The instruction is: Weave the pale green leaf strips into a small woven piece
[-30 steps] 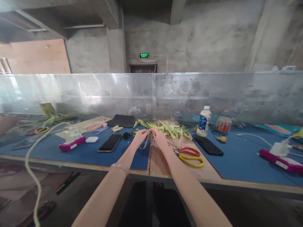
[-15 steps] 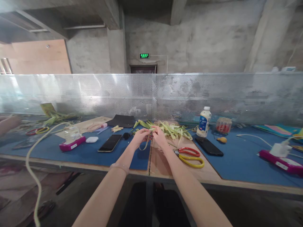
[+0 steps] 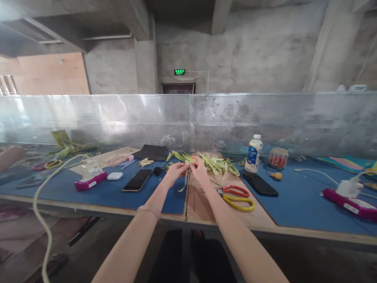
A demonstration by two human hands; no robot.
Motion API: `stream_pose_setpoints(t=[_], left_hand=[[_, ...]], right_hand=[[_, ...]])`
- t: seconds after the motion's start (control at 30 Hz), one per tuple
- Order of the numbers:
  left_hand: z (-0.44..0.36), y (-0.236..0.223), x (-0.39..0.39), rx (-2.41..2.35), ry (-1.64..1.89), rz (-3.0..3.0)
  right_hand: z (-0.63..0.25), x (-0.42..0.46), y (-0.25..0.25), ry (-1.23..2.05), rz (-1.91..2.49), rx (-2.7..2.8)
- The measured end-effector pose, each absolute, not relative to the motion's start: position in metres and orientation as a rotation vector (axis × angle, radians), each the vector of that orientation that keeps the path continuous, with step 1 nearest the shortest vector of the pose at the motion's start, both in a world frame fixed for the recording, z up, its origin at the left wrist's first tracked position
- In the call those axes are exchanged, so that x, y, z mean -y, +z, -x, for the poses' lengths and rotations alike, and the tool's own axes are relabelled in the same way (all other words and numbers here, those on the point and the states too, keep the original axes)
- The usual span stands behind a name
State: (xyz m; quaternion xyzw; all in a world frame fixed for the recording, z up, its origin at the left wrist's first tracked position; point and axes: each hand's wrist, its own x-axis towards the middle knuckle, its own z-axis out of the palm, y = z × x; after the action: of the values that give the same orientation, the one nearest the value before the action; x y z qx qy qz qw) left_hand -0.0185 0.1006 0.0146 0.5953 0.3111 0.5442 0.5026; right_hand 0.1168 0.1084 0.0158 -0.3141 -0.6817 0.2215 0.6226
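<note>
My left hand (image 3: pixel 174 173) and my right hand (image 3: pixel 199 171) meet fingertip to fingertip over the seam between the blue mat and the bare board. Both are closed in a pinch around a thin, pale green leaf strip (image 3: pixel 183 186), whose loose end hangs below the fingers. What lies right between the fingertips is too small to make out. Behind my right hand spreads a heap of pale green leaf strips (image 3: pixel 219 163), resembling husks. Scissors (image 3: pixel 238 197) with one red and one yellow handle lie on the board beside my right forearm.
To the left are a phone (image 3: pixel 137 180), a white case (image 3: pixel 114 176) and a purple power strip (image 3: pixel 90 181). On the right stand a bottle (image 3: pixel 253 155) and a jar (image 3: pixel 278 158), near another phone (image 3: pixel 260 184). Another person's hand (image 3: pixel 11 157) shows at far left.
The leaf strip's loose end, curled in a loop under my left hand before, now hangs straighter, closer to the seam. My hands stay together in nearly the same place.
</note>
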Motion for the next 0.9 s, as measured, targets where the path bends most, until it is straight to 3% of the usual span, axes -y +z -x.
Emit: stream_pose_setpoints(t=[0.9], left_hand=[[0.022, 0.009, -0.108, -0.786, 1.309, -1.443]], right_hand=[[-0.12, -0.116, 0.009, 0.199, 0.841, 1.626]])
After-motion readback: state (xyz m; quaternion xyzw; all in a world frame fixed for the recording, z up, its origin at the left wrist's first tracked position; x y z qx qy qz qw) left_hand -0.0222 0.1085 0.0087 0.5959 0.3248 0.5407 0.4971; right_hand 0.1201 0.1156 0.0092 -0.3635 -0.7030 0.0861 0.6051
